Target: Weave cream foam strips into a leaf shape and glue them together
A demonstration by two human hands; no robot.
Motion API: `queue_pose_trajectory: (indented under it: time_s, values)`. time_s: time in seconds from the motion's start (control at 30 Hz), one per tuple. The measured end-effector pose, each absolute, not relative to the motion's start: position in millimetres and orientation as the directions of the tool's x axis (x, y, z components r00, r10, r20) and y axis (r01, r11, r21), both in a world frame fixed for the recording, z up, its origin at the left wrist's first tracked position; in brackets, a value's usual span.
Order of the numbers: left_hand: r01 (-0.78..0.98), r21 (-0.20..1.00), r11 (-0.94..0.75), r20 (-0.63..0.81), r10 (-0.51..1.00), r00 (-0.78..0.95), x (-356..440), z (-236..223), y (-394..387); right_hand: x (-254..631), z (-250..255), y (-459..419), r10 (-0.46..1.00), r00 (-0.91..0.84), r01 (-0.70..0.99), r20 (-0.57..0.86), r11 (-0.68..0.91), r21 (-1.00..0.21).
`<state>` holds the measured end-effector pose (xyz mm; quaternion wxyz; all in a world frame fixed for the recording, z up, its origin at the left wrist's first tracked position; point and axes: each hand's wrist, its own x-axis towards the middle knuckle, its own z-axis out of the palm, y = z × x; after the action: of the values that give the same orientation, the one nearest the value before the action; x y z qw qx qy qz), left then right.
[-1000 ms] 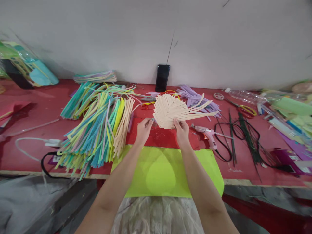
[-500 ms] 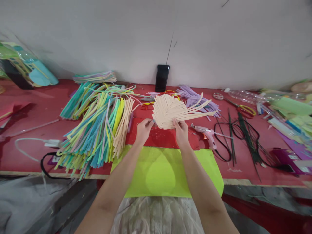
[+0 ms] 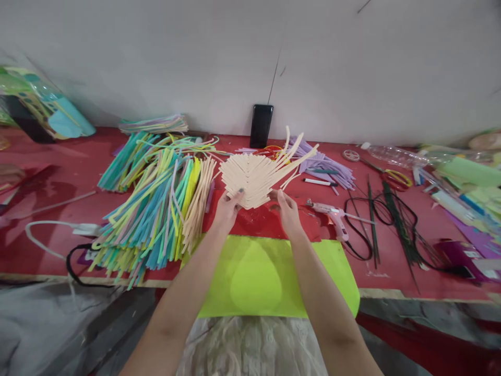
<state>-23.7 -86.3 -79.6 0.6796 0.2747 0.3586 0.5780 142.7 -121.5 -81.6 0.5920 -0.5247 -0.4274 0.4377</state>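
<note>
A fan-shaped piece of cream pipe cleaners (image 3: pixel 250 175), laid in a herringbone pattern with loose ends spreading to the upper right, is held up over the table. My left hand (image 3: pixel 227 210) grips its lower left edge, thumb on top and fingers underneath. At the lower right of the piece is my right hand (image 3: pixel 287 210), closed with bent fingers. A short cream strip (image 3: pixel 290 180) sticks up from its thumb tip; where the fingers meet it is partly hidden. Below lie a red sheet (image 3: pixel 254 224) and a yellow-green mat (image 3: pixel 324 277).
Bundled coloured pipe cleaners (image 3: pixel 152 203) lie on the left, purple ones (image 3: pixel 332 169) behind. A pink glue gun (image 3: pixel 334 215), a marker (image 3: pixel 320 182), scissors (image 3: pixel 397 178) and dark wires (image 3: pixel 401 224) are on the right. A phone (image 3: pixel 261 125) leans against the wall. Another person's hand (image 3: pixel 10 173) shows far left.
The cream piece has moved left and turned, its loose ends now pointing further up. My left hand has taken hold of it, and my right hand has let go. Another person's hand has appeared far left.
</note>
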Motion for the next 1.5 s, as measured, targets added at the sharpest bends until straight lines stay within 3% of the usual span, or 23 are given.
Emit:
queue_pose_trajectory:
  time_s: [0.13, 0.3, 1.5]
  values:
    - [-0.687, 0.710, 0.153, -0.157, 0.986, 0.057, -24, -80, -85, 142, -82, -122, 0.979, 0.201, 0.043, 0.043, 0.035, -0.998]
    - [-0.681, 0.710, 0.177, -0.180, 0.981, 0.067, -22, -80, -85, 137, -83, -121, 0.981, 0.189, 0.075, 0.045, 0.031, -0.997]
    - [-0.626, 0.755, 0.192, -0.154, 0.981, 0.116, -18, -74, -91, 134, -87, -118, 0.973, 0.224, 0.048, 0.055, 0.045, -0.998]
